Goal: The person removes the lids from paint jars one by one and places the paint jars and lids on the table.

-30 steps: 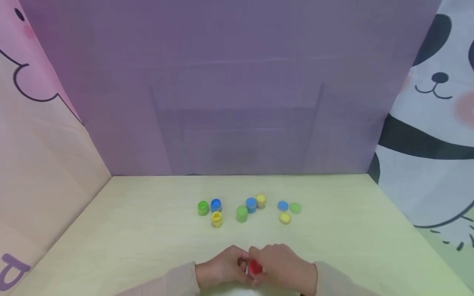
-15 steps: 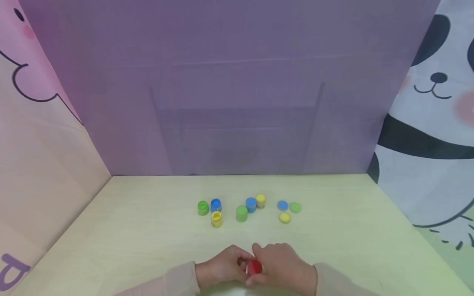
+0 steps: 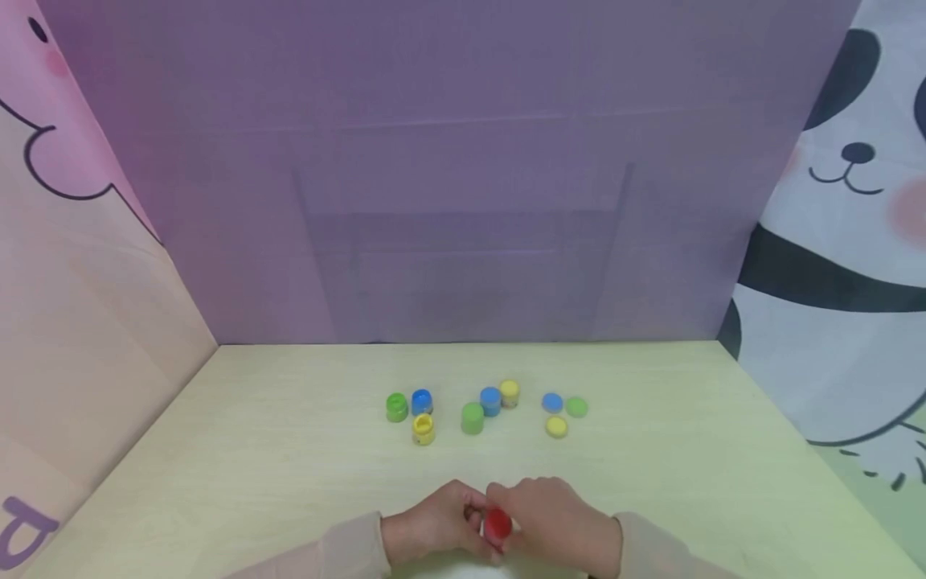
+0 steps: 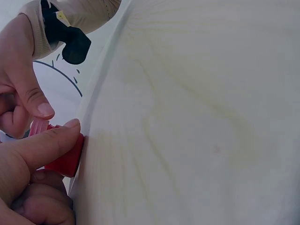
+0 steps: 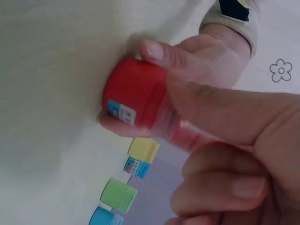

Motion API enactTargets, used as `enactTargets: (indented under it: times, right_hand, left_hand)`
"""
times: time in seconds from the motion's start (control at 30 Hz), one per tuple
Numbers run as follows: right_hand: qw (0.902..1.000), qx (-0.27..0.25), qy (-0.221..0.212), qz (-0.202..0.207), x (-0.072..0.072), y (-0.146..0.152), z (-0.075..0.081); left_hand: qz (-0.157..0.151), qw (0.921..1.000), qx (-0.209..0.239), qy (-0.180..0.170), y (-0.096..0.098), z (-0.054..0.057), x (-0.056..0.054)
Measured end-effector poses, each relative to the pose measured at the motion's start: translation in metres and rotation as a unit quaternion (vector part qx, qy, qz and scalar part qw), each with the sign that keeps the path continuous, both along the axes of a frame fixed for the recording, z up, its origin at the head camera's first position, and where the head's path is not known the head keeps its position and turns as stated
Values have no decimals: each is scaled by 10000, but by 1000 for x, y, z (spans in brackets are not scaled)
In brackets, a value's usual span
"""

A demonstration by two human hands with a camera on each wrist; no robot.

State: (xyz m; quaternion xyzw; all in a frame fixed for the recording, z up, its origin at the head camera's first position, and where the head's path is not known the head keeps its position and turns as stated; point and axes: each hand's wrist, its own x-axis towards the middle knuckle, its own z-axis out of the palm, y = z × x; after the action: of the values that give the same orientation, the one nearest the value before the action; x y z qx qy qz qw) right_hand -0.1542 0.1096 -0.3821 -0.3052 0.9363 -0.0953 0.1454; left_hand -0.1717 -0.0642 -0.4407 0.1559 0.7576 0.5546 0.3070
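Observation:
Near the front of the table, a small red jar (image 3: 498, 527) is held between both hands. My left hand (image 3: 443, 519) grips its red body from the left; in the left wrist view the thumb lies across the jar (image 4: 70, 157). From the other side my right hand (image 3: 555, 519) curls its fingers and thumb about the top end. In the right wrist view, the jar (image 5: 136, 86) is tilted, with a label on its side and a clear ridged band where the right thumb presses. Part of that end is blurred and covered by fingers.
Behind the hands stand open green (image 3: 397, 408), blue (image 3: 423, 402) and yellow (image 3: 424, 430) jars at left. Closed-topped green (image 3: 473, 419), blue (image 3: 490, 401) and yellow (image 3: 510, 393) pieces stand mid-table. Blue (image 3: 553, 403), green (image 3: 576, 407) and yellow (image 3: 556, 426) lids lie at right.
The right hand's thumb and index finger spread apart on the jar half a second ago and have drawn in round its top again. The left hand has kept its place.

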Motion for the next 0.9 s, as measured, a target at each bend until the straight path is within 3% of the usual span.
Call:
enactTargets:
  times: [0.1, 0.33, 0.53, 0.77, 0.9]
  right_hand:
    - [9998, -135, -110, 34, -1, 2, 2]
    - [9992, -141, 319, -190, 3, 2, 0]
    - [9990, -22, 416, -168, 3, 0, -2]
    - [9998, -10, -68, 193, -1, 1, 3]
    - [9982, -68, -37, 586, -3, 5, 4]
  left_hand:
    - [3, 10000, -18, -23, 0, 0, 0]
    - [260, 9993, -195, 170, 1, 1, 1]
    - [210, 9995, -130, 219, 0, 0, 1]
    - [57, 10000, -8, -27, 1, 1, 0]
    - [-26, 9999, 74, -128, 1, 1, 1]
